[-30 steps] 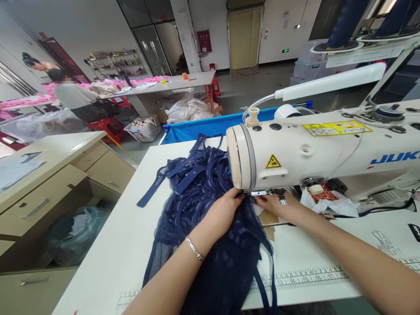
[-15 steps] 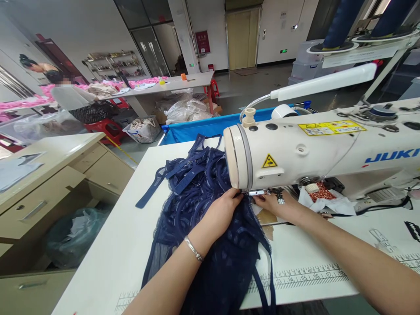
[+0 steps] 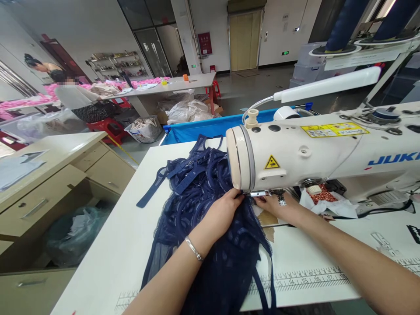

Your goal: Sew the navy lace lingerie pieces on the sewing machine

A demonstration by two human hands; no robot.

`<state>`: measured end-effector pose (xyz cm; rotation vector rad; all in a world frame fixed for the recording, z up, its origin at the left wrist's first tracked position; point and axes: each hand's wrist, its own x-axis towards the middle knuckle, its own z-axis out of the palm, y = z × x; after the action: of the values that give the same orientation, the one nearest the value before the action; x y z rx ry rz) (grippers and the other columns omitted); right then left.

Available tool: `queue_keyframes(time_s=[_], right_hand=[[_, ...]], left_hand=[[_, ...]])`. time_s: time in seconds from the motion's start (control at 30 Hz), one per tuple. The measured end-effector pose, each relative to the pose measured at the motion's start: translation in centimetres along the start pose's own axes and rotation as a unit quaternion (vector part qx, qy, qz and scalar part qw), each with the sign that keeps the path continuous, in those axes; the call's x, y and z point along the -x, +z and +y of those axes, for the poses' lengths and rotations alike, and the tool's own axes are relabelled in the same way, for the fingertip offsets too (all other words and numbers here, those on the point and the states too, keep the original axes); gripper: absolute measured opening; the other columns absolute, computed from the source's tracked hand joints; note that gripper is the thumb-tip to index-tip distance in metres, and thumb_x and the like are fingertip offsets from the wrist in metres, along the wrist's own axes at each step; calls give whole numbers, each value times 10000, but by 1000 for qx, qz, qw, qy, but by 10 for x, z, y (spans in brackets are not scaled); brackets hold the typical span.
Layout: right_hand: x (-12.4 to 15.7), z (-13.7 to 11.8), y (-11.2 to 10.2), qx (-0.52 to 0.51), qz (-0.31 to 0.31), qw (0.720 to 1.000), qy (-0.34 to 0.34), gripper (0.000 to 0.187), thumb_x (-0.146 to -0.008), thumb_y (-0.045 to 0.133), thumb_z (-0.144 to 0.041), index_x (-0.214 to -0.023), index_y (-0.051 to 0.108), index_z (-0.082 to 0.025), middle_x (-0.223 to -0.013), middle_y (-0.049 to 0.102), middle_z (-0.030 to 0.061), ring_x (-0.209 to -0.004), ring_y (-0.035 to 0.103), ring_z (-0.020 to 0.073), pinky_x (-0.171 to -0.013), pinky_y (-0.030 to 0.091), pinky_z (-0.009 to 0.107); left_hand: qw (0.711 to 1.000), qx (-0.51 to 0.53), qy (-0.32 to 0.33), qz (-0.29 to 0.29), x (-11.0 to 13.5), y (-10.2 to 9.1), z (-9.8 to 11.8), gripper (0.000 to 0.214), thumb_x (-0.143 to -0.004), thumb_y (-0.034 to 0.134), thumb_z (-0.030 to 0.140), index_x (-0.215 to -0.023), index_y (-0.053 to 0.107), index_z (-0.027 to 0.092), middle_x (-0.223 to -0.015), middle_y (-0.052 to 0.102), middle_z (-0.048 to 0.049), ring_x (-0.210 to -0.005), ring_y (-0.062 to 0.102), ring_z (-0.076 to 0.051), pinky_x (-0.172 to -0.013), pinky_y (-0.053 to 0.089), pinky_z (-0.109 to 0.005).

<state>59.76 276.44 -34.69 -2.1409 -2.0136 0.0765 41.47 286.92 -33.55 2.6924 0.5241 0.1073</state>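
A navy mesh garment [image 3: 183,210] with straps and curved, cup-like seams lies bunched across the white table, partly under the head of a white sewing machine [image 3: 278,155]. My left hand [image 3: 225,210], a silver bangle on its wrist, has its fingers closed on the cloth just left of the presser foot area. On the other side, my right hand [image 3: 275,206] pinches the garment's edge close to the needle area. The machine head hides the needle and the fingertips in part.
Beside the table stands a drawer cabinet [image 3: 46,197] with a plastic bag in its open drawer. Behind the machine hangs a blue cloth bin [image 3: 197,130]. A lamp arm [image 3: 328,85] reaches over the machine. One person sits at a far table with pink cloth.
The whole view has shifted slightly, things appearing a little further right. Both hands keep their places at the machine, and the garment looks unchanged.
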Motion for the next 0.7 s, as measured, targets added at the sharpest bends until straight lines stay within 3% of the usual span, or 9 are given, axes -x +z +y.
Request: queue_keyframes(time_s=[0.3,0.47,0.7], right_hand=[[-7,11,32,-42,22,999,11,264,-903,493,-178,-1045,708,-233,-1003,728,53,-895,676,219,-815,522,334],[-1,10,22,-59,36,998,2,258,-897,508,-195,-1054,709,-235,-1004,729,60,-901,675,218,-794,521,321],[-4,8,18,-52,5,999,15,291,-926,447,-250,-1028,718,-222,-958,731,72,-843,677,218,-732,517,314]], left_hand=[[1000,-16,0,1,0,2,-4,479,-934,329,45,-1313,554,234,-1388,515,-48,-1176,586,-216,-1041,455,-340],[999,-32,-3,-6,0,1,-2,486,-938,317,46,-1322,543,239,-1392,509,-43,-1164,590,-207,-1040,454,-330],[999,-41,-7,-9,0,2,-2,487,-925,307,22,-1305,558,195,-1381,509,-67,-1105,612,-208,-1007,476,-321]])
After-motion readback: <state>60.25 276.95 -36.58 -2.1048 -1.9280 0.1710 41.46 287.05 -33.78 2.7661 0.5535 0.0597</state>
